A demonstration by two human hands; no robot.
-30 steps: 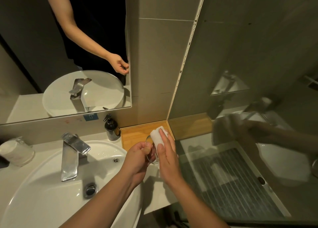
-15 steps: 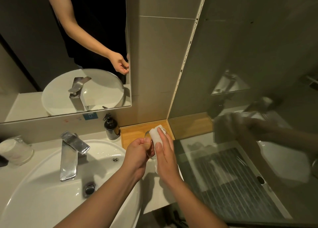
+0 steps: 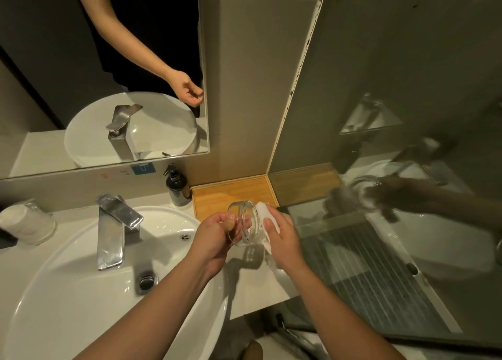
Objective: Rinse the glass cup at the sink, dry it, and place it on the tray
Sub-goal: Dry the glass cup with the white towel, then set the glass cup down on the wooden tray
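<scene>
Over counter (image 3: 252, 278), both hands hold glass cup (image 3: 244, 225) sideways.

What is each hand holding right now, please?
Left hand: closed on the glass cup.
Right hand: closed on a white cloth against the cup.

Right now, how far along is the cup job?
Rinsing looks done: no water runs from the tap. Drying is in hand: the left hand holds the cup tilted while the right hand presses a white cloth against it. Left: setting it on the tray, which is bare.
</scene>
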